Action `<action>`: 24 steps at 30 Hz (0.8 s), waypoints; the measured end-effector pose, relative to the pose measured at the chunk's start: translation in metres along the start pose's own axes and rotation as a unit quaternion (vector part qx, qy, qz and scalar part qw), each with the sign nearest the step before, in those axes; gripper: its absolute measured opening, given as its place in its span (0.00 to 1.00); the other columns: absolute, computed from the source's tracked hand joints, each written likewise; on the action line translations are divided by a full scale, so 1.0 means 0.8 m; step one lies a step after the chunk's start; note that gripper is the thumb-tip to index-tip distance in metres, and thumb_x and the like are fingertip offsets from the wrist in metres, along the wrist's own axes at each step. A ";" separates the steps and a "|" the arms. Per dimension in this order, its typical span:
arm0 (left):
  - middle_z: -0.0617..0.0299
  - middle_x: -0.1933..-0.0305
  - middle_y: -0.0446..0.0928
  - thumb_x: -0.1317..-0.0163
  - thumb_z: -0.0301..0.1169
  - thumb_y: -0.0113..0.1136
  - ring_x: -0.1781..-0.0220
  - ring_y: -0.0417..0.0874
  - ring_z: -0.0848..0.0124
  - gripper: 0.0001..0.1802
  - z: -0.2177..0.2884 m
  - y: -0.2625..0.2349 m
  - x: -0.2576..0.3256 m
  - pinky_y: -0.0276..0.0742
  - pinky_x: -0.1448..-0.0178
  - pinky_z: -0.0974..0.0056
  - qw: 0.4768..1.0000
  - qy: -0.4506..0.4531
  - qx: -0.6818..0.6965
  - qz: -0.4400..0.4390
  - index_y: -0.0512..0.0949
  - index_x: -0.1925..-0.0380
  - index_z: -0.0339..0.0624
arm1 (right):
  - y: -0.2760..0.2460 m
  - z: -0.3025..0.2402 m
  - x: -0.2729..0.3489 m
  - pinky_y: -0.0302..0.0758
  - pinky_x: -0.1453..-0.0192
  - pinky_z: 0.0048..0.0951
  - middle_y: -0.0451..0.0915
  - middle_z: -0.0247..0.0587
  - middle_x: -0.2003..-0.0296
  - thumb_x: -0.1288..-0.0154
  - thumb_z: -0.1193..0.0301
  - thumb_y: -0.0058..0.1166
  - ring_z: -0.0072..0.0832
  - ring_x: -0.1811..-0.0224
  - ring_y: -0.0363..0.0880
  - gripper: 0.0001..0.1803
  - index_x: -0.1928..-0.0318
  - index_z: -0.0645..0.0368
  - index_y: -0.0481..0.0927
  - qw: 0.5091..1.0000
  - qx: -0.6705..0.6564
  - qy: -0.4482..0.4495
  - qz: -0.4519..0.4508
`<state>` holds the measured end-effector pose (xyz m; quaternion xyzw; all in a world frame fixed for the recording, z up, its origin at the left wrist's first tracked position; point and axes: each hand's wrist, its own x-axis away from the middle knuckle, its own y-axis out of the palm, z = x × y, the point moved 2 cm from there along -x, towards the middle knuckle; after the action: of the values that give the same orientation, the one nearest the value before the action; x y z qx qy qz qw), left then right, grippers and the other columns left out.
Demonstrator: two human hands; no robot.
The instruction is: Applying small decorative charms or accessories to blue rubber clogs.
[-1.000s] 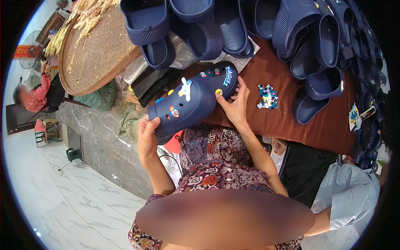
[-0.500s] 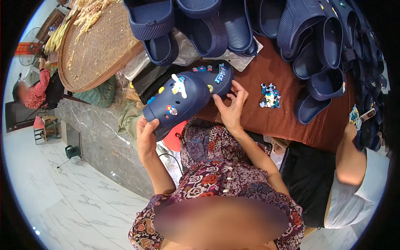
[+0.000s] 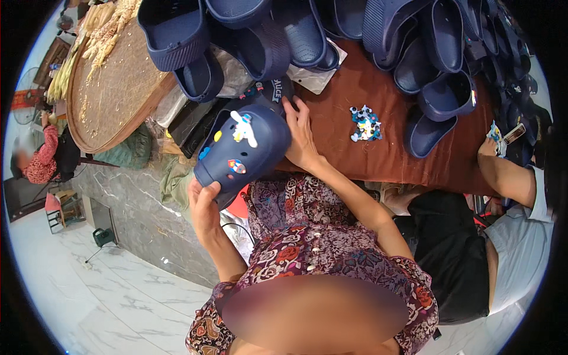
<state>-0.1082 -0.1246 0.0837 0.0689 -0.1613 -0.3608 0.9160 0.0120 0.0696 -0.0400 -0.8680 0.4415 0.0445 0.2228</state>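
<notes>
My left hand point(image 3: 204, 204) grips a navy clog point(image 3: 266, 145) by its lower-left end, thumb on top. Charms dot its upper: a white long-eared figure point(image 3: 243, 129), a yellow piece, a blue piece and a small red, white and blue one. Behind it, partly hidden, is a second navy clog point(image 3: 286, 89) bearing a lettered charm point(image 3: 276, 90) and a few small colourful ones. My right hand point(image 3: 303, 137) has its fingers at this second clog's right edge; its thumb is hidden behind the front clog.
A pile of loose charms point(image 3: 366, 123) lies on the brown cloth point(image 3: 334, 94). Stacked navy clogs point(image 3: 251, 50) line the far side and right. A woven tray point(image 3: 112, 83) of dried stalks sits left. At right, another person's hand point(image 3: 490, 151) holds charms; someone in red sits far left.
Both clogs have shifted left in view, and the rear one has slipped further behind the front one. My right hand has moved left with it. The view has shifted slightly.
</notes>
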 end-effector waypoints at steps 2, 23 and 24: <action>0.50 0.50 0.82 0.47 0.33 0.60 0.51 0.84 0.64 0.31 0.000 0.013 0.005 0.76 0.39 0.61 0.999 -0.017 -0.021 -0.043 0.73 0.44 0.24 | -0.005 -0.003 -0.009 0.61 0.31 0.55 0.56 0.66 0.34 0.39 0.64 0.61 0.62 0.32 0.58 0.43 0.27 0.60 0.56 0.984 0.152 -0.088 0.030; 0.56 0.39 0.76 0.30 0.29 0.58 0.38 0.75 0.71 0.22 -0.119 0.142 -0.002 0.66 0.31 0.64 0.980 -0.119 0.001 -0.157 0.70 0.40 0.31 | -0.234 0.031 0.030 0.75 0.54 0.34 0.81 0.46 0.59 0.33 0.76 0.55 0.39 0.57 0.82 0.10 0.52 0.59 0.84 0.968 0.186 0.097 0.138; 0.56 0.40 0.76 0.30 0.29 0.58 0.39 0.75 0.71 0.23 -0.124 0.148 -0.003 0.66 0.32 0.65 0.979 -0.132 -0.015 -0.152 0.70 0.39 0.30 | -0.239 0.036 0.036 0.75 0.52 0.33 0.81 0.46 0.58 0.32 0.76 0.54 0.38 0.56 0.82 0.11 0.52 0.59 0.83 0.963 0.210 0.102 0.137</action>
<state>0.0003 -0.0356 0.0190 0.0306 -0.2632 -0.5037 0.8222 0.1833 0.1576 -0.0074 -0.7325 0.5763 -0.1081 0.3458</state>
